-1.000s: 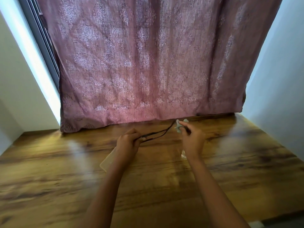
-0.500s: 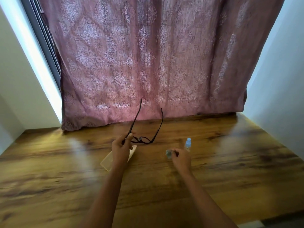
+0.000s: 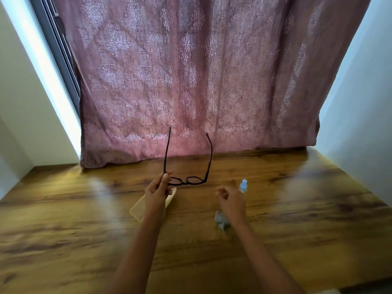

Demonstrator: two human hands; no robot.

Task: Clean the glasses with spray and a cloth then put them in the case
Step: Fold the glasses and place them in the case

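The left hand (image 3: 158, 192) pinches the glasses (image 3: 186, 181) at the near corner of the frame, holding them above the bench (image 3: 297, 209) with both arms unfolded and pointing away toward the curtain (image 3: 191, 81). The right hand (image 3: 231, 200) hovers with its fingers loosely curled and grasps nothing. The grey cloth (image 3: 221, 220) lies crumpled on the bench just under its wrist, and the small spray bottle (image 3: 243, 185) stands just beyond its knuckles. The pale case (image 3: 137, 209) lies partly hidden beneath the left hand. The step in hand looks like cleaning. Whether the lenses have been sprayed cannot be told. The next move probably needs the right hand to take up the bottle or the cloth while the left keeps the glasses steady.
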